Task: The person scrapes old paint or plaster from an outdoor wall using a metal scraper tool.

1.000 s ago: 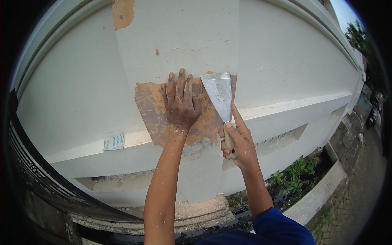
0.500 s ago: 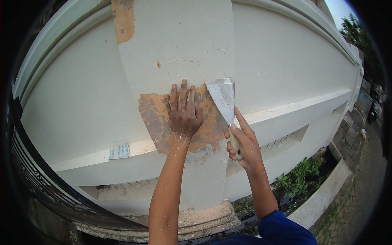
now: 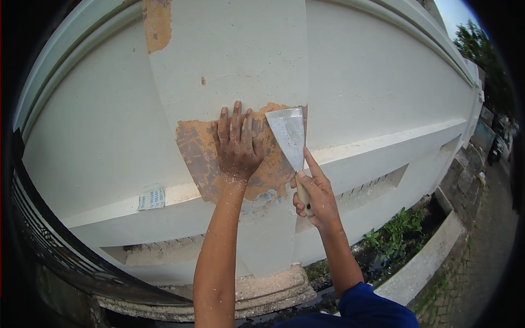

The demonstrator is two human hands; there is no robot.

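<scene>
My left hand (image 3: 239,150) lies flat with fingers spread on the wall, over a rough patch (image 3: 199,156) where the white paint is gone and orange and grey-brown show. Its fingertips reach past the patch's upper edge onto white paint. In my right hand (image 3: 317,199) is a scraper (image 3: 289,134) with a wide metal blade and a pale handle. The index finger stretches up beside the blade. The blade points upward at the patch's right part, its edge just below the white paint. Pale flecks dot my left wrist and forearm.
Another bare orange strip (image 3: 157,27) marks the wall higher up at left. A folded printed paper (image 3: 151,199) rests on the ledge (image 3: 383,143). Black metal railing (image 3: 60,240) curves along the left. Green plants (image 3: 396,235) grow in a trough at lower right, beside a paved lane (image 3: 492,240).
The scraper blade has slid slightly down the wall, so a strip of bare orange now shows above its edge. My left hand stays in place; the whole view has shifted a little.
</scene>
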